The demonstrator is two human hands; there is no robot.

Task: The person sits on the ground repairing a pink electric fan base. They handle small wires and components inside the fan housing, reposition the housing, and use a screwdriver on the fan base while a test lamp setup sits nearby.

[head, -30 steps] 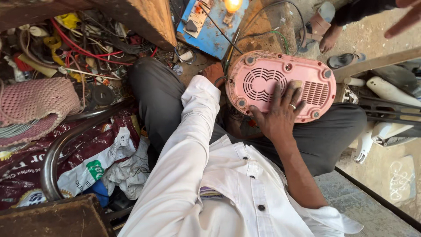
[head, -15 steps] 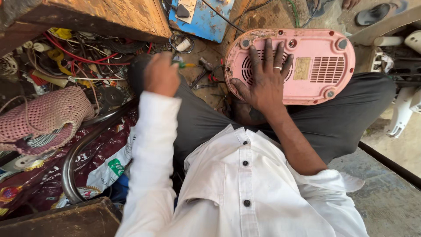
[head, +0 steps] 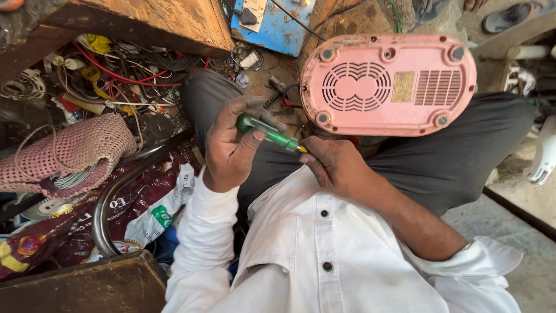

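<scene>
A pink oval appliance [head: 388, 84] lies bottom up on my lap, showing round vent slots, a small label plate and several feet. Just in front of it, over my dark trousers, my left hand [head: 229, 148] grips the handle of a green screwdriver [head: 267, 132]. My right hand [head: 333, 165] pinches the screwdriver's tip end with its fingertips. Neither hand touches the appliance.
A blue switch board [head: 278, 23] with cables lies beyond my knee, beside a wooden box [head: 145, 23]. At left sit tangled wires [head: 116, 75], a pink woven bag [head: 69, 153], a metal hoop [head: 107, 203] and printed sacks. A sandal [head: 504, 20] lies at top right.
My right hand has come off the pink appliance's underside. My left hand has come back from the clutter with the green screwdriver, and both hands now meet on it.
</scene>
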